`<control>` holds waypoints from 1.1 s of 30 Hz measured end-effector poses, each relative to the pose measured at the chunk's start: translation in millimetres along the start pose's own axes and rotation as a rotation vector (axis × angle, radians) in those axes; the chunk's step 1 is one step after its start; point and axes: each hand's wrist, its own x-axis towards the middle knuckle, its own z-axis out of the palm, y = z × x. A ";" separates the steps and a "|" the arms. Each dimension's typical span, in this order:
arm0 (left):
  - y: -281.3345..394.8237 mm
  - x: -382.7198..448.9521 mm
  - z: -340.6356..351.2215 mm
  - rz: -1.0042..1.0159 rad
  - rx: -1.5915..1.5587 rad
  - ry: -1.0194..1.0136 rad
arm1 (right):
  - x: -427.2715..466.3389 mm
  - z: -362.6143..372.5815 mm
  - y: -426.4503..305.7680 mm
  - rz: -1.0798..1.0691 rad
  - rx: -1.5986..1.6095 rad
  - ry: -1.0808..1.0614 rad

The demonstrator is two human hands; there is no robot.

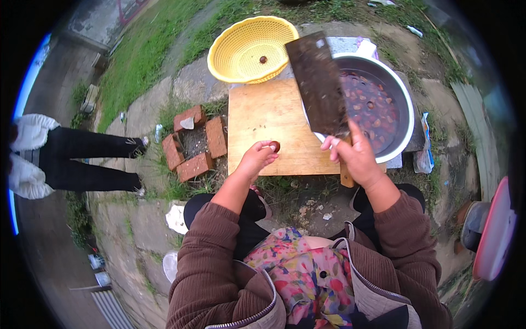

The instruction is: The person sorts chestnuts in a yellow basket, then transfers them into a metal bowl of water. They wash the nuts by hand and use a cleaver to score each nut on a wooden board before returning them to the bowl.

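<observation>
My left hand [258, 158] pinches a brown chestnut [275, 146] between thumb and fingertips, over the front part of a wooden cutting board [263, 111]. In my right hand [356, 154] is the wooden handle of a cleaver [318, 82]. Its broad, dark, stained blade is raised and points away from me, overlapping the board's right side and the basin's left edge in view. A yellow plastic basket [236, 53] behind the board has one chestnut [263, 59] inside. To the right, a metal basin [407, 135] contains many chestnuts [370, 105] in dark water.
Several red bricks [195, 166] lie on the ground left of the board. A person [94, 142] in dark trousers stands at the far left. A blue and white plastic bag [424, 152] is right of the basin, and a red-rimmed basin [493, 234] stands at the far right.
</observation>
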 end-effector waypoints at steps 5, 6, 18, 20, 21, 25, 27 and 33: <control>-48.4 34.0 -15.4 0.332 0.773 0.180 | 0.5 32.7 30.9 0.185 -0.352 -0.091; -48.3 37.0 -13.8 0.350 0.833 0.191 | 2.8 34.9 38.2 0.207 -0.409 -0.102; -46.2 29.4 -16.8 0.294 0.561 0.423 | 30.9 66.1 69.5 0.195 -0.829 -0.126; -46.2 29.5 -17.9 0.278 0.500 0.402 | 33.5 69.1 69.4 0.197 -0.854 -0.156; -46.2 30.2 -19.2 0.273 0.472 0.393 | 35.1 69.4 70.7 0.184 -0.874 -0.161; -45.4 29.7 -21.4 0.248 0.453 0.377 | 38.1 66.5 77.8 0.138 -0.916 -0.164; -42.2 27.2 -23.3 0.285 0.530 0.387 | 38.9 66.7 77.5 0.145 -0.919 -0.174; -47.6 25.2 -20.6 0.380 0.409 0.450 | 39.4 68.2 76.0 0.252 -0.889 -0.173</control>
